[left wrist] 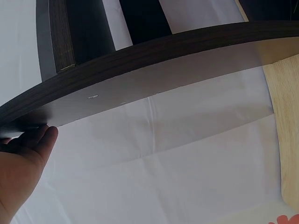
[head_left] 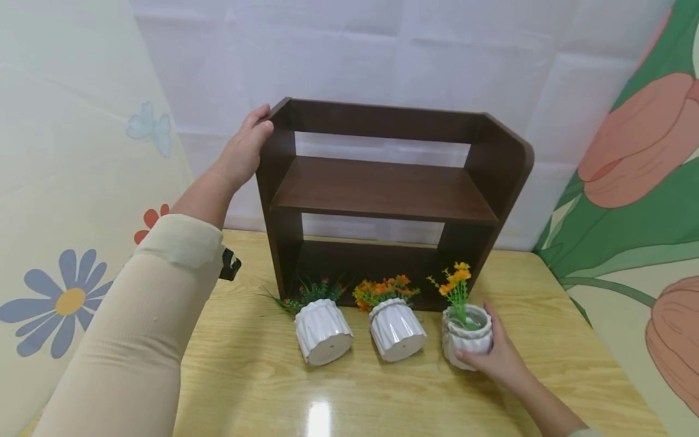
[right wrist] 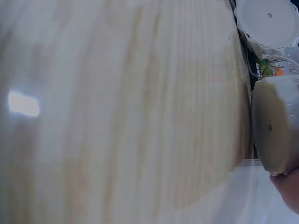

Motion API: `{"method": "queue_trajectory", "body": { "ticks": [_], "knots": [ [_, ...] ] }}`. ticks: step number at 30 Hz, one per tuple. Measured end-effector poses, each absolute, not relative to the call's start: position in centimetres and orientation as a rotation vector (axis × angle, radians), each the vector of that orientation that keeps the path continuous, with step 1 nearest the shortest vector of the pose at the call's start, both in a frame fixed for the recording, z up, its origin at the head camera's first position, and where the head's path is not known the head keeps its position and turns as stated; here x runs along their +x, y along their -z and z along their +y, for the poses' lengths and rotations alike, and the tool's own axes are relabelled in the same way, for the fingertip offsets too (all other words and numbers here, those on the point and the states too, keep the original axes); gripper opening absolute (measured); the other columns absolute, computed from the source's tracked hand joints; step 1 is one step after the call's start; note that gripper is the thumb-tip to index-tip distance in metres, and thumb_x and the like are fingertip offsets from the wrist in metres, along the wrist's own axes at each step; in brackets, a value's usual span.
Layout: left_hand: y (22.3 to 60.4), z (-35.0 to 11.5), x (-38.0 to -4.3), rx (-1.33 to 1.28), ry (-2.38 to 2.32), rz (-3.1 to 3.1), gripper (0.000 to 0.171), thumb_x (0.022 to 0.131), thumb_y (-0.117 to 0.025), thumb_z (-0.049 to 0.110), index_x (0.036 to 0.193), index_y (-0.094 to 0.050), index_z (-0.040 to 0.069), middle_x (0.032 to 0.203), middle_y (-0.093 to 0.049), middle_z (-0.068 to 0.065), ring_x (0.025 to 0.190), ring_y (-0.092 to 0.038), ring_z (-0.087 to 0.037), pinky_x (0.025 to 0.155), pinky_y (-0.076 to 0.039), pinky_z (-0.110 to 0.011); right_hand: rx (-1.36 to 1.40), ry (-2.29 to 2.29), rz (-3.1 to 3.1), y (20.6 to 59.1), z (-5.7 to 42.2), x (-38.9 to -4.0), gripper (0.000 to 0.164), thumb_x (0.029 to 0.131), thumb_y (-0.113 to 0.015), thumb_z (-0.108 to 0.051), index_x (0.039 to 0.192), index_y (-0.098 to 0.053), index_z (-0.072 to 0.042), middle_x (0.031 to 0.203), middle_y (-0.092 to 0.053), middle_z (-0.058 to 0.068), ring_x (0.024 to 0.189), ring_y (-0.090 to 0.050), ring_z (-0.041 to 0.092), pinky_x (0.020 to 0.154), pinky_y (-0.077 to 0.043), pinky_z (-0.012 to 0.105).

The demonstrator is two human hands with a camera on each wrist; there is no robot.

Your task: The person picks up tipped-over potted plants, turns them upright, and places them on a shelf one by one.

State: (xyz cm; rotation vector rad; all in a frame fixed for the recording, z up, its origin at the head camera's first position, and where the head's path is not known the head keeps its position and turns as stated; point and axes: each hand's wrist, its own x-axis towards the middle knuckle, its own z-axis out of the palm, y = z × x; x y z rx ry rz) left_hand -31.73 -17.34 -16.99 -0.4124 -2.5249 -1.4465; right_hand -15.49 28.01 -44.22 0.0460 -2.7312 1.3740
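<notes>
A dark brown two-tier shelf (head_left: 382, 188) stands on the wooden table. My left hand (head_left: 248, 145) rests against the outside of its left side panel near the top, fingers fairly straight; some are hidden in the left wrist view. On the right, my right hand (head_left: 494, 352) grips a white ribbed flower pot (head_left: 464, 343) with yellow-orange artificial flowers (head_left: 455, 285). Its opening faces up, and its base (right wrist: 271, 128) shows in the right wrist view. Two similar pots lie tipped over, bases toward me: a middle pot (head_left: 397, 329) with orange flowers and a left pot (head_left: 324, 332) with dark greenery.
The pots lie along the shelf's front foot. Wooden table (head_left: 262, 376) extends before them. A white cloth (head_left: 349, 54) hangs behind the shelf, with flower-printed panels (head_left: 639, 145) at both sides. A small black object (head_left: 230, 264) shows beside my left sleeve.
</notes>
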Motion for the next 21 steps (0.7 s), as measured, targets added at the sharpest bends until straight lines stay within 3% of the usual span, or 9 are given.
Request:
{"method": "queue_trajectory", "body": {
  "ticks": [5,21],
  "knots": [
    [17.00,-17.22,-31.70,-0.416,1.454,-2.528,0.061,0.102,-0.021,0.043,0.159,-0.008,0.024,0.166,-0.008,-0.005,0.148,-0.015,-0.028,0.121,-0.011,-0.048,0.007,-1.394,-2.750,44.82,28.09,-15.60,0.123,0.070,-0.088,-0.018,0.156,-0.002,0.000,0.150,-0.028,0.037,0.134,-0.034,0.055,0.108,-0.027,0.065],
    [16.98,-17.24,-31.76,-0.406,1.449,-2.530,0.061,0.102,-0.021,0.044,0.159,-0.008,0.024,0.166,-0.008,-0.003,0.148,-0.015,-0.028,0.121,-0.011,-0.049,-0.019,-1.444,-2.726,45.09,27.63,-15.85,0.124,0.069,-0.088,-0.015,0.157,-0.001,-0.003,0.150,-0.028,0.037,0.134,-0.034,0.054,0.109,-0.028,0.063]
  ]
}}
